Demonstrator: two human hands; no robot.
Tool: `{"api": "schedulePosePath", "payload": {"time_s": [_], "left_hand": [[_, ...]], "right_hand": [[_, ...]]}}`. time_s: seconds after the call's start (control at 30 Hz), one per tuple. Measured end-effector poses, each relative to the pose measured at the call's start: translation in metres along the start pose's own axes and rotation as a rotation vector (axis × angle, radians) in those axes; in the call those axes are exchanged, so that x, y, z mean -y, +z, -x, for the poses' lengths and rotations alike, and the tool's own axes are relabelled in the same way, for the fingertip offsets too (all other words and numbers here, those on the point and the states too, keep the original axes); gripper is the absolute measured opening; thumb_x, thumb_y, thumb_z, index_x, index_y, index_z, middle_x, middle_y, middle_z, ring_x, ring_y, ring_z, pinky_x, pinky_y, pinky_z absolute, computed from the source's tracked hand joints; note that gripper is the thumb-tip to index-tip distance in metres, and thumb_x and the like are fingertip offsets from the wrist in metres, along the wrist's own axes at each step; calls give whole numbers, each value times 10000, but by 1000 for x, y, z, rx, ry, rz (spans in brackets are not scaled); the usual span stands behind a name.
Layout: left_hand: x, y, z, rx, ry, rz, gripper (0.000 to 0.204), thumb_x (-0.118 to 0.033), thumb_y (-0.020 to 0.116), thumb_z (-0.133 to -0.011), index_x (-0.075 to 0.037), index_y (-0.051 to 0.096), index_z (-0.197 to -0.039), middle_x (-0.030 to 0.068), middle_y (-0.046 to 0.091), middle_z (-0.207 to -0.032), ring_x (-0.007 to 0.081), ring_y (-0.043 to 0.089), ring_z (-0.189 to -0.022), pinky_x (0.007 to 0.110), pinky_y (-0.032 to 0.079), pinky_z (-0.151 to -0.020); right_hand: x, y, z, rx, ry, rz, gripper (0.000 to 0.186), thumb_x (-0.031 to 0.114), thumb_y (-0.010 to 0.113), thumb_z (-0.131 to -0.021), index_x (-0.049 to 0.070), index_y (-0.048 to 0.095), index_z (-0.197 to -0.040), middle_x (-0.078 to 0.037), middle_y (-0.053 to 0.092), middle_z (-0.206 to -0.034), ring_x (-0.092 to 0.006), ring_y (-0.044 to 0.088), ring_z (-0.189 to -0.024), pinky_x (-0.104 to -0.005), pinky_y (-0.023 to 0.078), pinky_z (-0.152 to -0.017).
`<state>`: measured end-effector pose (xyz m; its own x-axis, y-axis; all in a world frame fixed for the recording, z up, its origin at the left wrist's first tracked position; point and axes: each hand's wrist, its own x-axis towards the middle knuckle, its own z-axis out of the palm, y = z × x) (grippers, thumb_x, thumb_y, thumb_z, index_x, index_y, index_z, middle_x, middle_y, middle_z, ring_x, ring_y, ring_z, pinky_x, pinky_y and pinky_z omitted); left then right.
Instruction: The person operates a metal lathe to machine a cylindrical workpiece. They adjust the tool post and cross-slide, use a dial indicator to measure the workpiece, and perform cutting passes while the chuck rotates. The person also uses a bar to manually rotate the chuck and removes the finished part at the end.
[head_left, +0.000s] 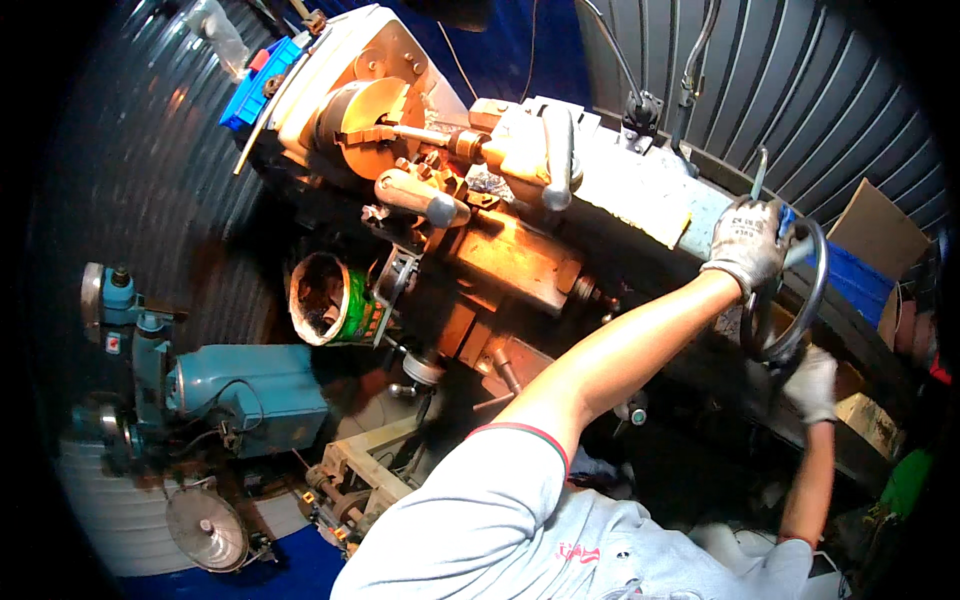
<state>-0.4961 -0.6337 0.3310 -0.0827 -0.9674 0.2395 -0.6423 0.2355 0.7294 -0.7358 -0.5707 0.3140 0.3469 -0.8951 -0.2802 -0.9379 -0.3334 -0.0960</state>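
At the right end of the lathe's tailstock [705, 215] is a dark, round handwheel [822, 275]. My left hand [748, 242], in a whitish work glove, is closed at the upper left of the wheel, next to an upright lever [760, 172]. Below, my right hand [810, 385], gloved too and slightly blurred, is closed at the wheel's lower rim, where its fingers are partly hidden. Farther left, the lathe chuck [375, 130] faces a shaft-like metal piece [425, 135] in line with the tailstock's tool [467, 146].
Beside the carriage [515, 260] hangs or stands a green bucket [362, 308] holding dark scraps. A blue-green machine [250, 385] and a round fan-like disc [207, 528] are at the left. A blue bin [262, 85] sits near the headstock; cardboard [880, 228] leans at right.
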Motion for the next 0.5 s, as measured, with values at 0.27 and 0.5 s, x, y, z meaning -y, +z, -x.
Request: {"api": "schedulePosePath", "payload": {"time_s": [0.27, 0.5], "left_hand": [[-11, 26, -9, -88, 179, 41, 280, -306, 576, -858, -69, 586, -1006, 176, 644, -932, 341, 599, -948, 430, 420, -914], [-9, 7, -2, -33, 77, -23, 274, -313, 598, -850, -54, 602, -939, 187, 641, -919, 350, 599, -940, 447, 452, -862]], "right_hand": [[-101, 9, -57, -690, 125, 214, 312, 192, 581, -877, 3, 611, -1123, -185, 643, -1064, -265, 620, -984, -373, 461, -929], [-42, 83, -41, -59, -42, 177, 310, 224, 644, -851, 13, 658, -1077, -214, 639, -1107, -344, 588, -1078, -411, 427, -979]]}}
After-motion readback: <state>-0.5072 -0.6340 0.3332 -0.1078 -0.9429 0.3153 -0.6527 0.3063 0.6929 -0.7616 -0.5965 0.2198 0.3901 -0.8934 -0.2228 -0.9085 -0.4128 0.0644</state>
